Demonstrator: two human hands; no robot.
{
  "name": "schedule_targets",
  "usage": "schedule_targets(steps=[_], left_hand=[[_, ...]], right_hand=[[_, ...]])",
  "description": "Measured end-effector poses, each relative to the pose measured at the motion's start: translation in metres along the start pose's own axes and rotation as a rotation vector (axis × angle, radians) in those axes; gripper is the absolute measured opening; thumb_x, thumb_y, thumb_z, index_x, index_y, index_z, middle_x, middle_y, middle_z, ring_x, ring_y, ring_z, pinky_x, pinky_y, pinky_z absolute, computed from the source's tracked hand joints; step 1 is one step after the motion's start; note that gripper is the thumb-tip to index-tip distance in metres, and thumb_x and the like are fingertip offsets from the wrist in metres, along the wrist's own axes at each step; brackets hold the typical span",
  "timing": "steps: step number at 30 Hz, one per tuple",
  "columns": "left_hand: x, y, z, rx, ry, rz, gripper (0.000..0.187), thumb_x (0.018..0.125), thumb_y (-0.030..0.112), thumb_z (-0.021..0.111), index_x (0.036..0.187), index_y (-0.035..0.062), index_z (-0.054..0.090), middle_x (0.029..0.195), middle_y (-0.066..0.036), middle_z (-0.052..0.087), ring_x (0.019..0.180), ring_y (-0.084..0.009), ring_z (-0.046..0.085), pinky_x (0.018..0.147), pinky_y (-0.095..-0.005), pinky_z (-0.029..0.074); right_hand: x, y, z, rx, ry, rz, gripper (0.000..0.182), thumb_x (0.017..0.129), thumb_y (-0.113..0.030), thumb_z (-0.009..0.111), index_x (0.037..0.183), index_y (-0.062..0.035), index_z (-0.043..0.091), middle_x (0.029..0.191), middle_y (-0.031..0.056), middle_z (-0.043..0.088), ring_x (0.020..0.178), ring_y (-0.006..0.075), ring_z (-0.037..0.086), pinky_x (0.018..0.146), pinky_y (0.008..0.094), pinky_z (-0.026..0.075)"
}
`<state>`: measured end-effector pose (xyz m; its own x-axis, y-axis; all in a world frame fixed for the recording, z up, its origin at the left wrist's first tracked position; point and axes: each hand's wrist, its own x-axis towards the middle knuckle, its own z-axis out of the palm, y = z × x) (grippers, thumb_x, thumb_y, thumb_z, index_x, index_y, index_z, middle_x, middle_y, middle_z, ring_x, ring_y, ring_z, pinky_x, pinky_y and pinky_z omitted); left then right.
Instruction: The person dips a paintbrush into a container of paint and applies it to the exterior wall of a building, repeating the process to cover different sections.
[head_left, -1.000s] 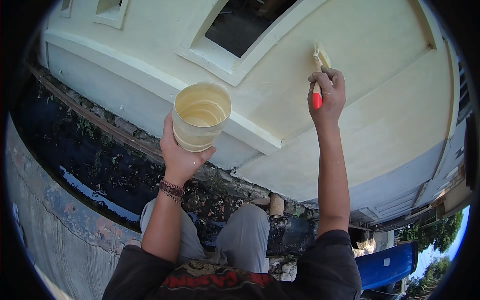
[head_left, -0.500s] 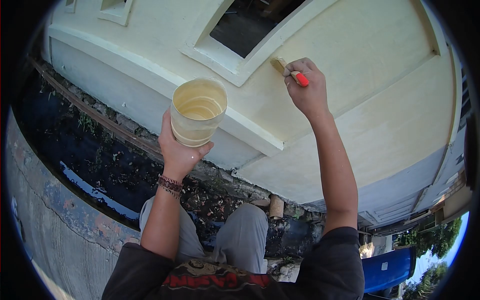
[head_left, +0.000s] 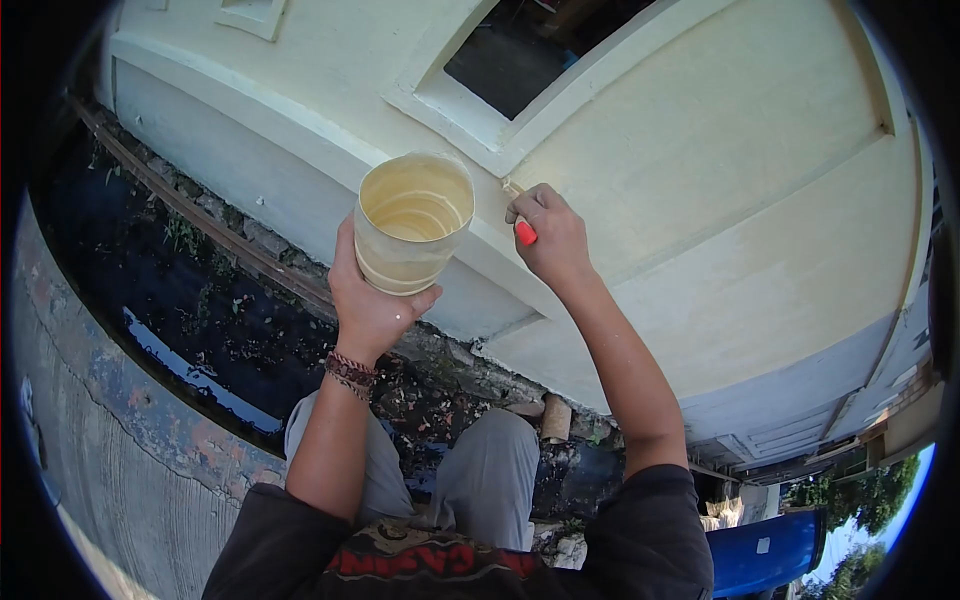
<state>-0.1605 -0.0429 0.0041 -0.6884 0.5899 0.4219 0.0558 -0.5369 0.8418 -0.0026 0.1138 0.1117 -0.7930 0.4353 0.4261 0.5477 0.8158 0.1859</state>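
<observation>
My left hand [head_left: 375,300] is wrapped round the lower part of a cut-off plastic container [head_left: 412,258], its mouth tilted toward me and cream paint coating its ribbed inside. In my right hand [head_left: 548,232] is a paintbrush [head_left: 526,232] with a red-tipped handle. Its bristles point at the cream wall [head_left: 680,150], close below the corner of the window frame [head_left: 492,150], and are partly hidden by my fingers. The container is just left of the brush, in front of the wall's raised ledge [head_left: 300,130].
Below the wall runs a ditch of dark water [head_left: 190,330] with floating debris, edged by a concrete walkway [head_left: 130,480]. A pipe [head_left: 556,418] sticks out near my knees. At lower right lies a blue barrel [head_left: 765,550].
My right hand has moved the brush left and down, from the wall right of the window to below the frame's corner. The container sits slightly further right in view.
</observation>
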Motion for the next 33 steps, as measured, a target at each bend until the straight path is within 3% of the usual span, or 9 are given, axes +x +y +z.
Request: schedule_targets(steps=[3, 8, 12, 15, 19, 22, 27, 29, 33], left_hand=[[0.0, -0.004, -0.001, 0.019, -0.014, 0.003, 0.098, 0.053, 0.002, 0.089, 0.139, 0.0009, 0.043, 0.124, -0.012, 0.062, 0.114, -0.0219, 0.062, 0.098, -0.0355, 0.051], [0.002, -0.006, -0.003, 0.01, -0.001, 0.008, 0.098, 0.053, 0.002, 0.089, 0.139, 0.0011, 0.043, 0.124, -0.012, 0.062, 0.114, -0.0218, 0.062, 0.098, -0.0356, 0.051], [0.002, -0.003, -0.002, -0.017, 0.011, 0.0, 0.097, 0.053, 0.002, 0.088, 0.139, 0.001, 0.043, 0.125, -0.012, 0.062, 0.114, -0.0219, 0.062, 0.098, -0.0356, 0.051], [0.002, -0.004, -0.005, 0.039, -0.011, 0.031, 0.097, 0.053, 0.002, 0.088, 0.139, 0.0009, 0.043, 0.125, -0.012, 0.061, 0.114, -0.022, 0.062, 0.098, -0.0354, 0.051], [0.003, -0.002, -0.007, 0.039, -0.014, 0.024, 0.097, 0.052, 0.002, 0.089, 0.138, 0.0008, 0.043, 0.125, -0.012, 0.061, 0.115, -0.022, 0.062, 0.098, -0.0353, 0.051], [0.003, -0.002, -0.01, 0.048, 0.0, 0.008, 0.097, 0.052, 0.002, 0.089, 0.138, 0.0007, 0.043, 0.125, -0.012, 0.061, 0.115, -0.0222, 0.062, 0.098, -0.0353, 0.051], [0.004, -0.001, -0.014, 0.083, -0.007, 0.02, 0.097, 0.053, 0.001, 0.088, 0.138, 0.0, 0.043, 0.124, -0.013, 0.062, 0.114, -0.022, 0.063, 0.098, -0.0352, 0.051], [0.004, 0.001, -0.015, 0.088, -0.003, 0.031, 0.097, 0.052, 0.001, 0.089, 0.138, -0.0001, 0.043, 0.124, -0.013, 0.062, 0.114, -0.022, 0.063, 0.098, -0.0353, 0.051], [0.005, 0.002, -0.018, 0.068, -0.005, 0.031, 0.097, 0.052, 0.002, 0.089, 0.137, 0.0001, 0.044, 0.124, -0.013, 0.063, 0.113, -0.022, 0.063, 0.098, -0.0355, 0.051]], right_hand=[[0.032, 0.017, -0.054, 0.097, 0.383, 0.011, 0.018, 0.073, 0.003, 0.066, 0.086, -0.0097, 0.068, 0.087, 0.0083, 0.064, 0.074, 0.0273, 0.066, 0.065, 0.0385, 0.053], [0.025, 0.012, -0.044, -0.336, 0.558, -0.176, 0.017, 0.069, -0.002, 0.067, 0.084, -0.0109, 0.065, 0.1, 0.0111, 0.062, 0.092, 0.03, 0.063, 0.074, 0.0401, 0.052], [-0.01, -0.002, 0.025, -0.392, 0.184, -0.169, 0.014, 0.071, -0.005, 0.067, 0.085, -0.0093, 0.066, 0.097, 0.0114, 0.06, 0.093, 0.0294, 0.062, 0.076, 0.041, 0.053], [-0.011, -0.01, 0.021, 0.017, -0.072, 0.008, 0.015, 0.073, -0.003, 0.067, 0.086, -0.0095, 0.068, 0.088, 0.0097, 0.06, 0.085, 0.0293, 0.066, 0.067, 0.0426, 0.054], [0.025, 0.015, -0.035, 0.122, 0.362, 0.083, 0.017, 0.075, 0.001, 0.068, 0.089, -0.0099, 0.069, 0.094, 0.0097, 0.067, 0.075, 0.0303, 0.067, 0.067, 0.0388, 0.055], [0.03, 0.01, -0.046, -0.096, 0.636, -0.042, 0.017, 0.072, -0.001, 0.069, 0.086, -0.0105, 0.068, 0.098, 0.0112, 0.066, 0.085, 0.0291, 0.067, 0.07, 0.0399, 0.054], [0.001, -0.002, 0.022, -0.384, 0.305, -0.14, 0.01, 0.073, -0.006, 0.067, 0.082, -0.0102, 0.065, 0.1, 0.0136, 0.06, 0.09, 0.0302, 0.062, 0.076, 0.0405, 0.054], [-0.012, -0.014, 0.045, -0.311, 0.103, -0.153, 0.013, 0.073, -0.004, 0.067, 0.084, -0.0113, 0.067, 0.096, 0.0107, 0.061, 0.09, 0.029, 0.064, 0.071, 0.0413, 0.055], [0.0, -0.009, 0.018, 0.072, 0.1, 0.068, 0.017, 0.074, -0.002, 0.067, 0.086, -0.0131, 0.069, 0.087, 0.0079, 0.064, 0.081, 0.0296, 0.067, 0.067, 0.0405, 0.055]])
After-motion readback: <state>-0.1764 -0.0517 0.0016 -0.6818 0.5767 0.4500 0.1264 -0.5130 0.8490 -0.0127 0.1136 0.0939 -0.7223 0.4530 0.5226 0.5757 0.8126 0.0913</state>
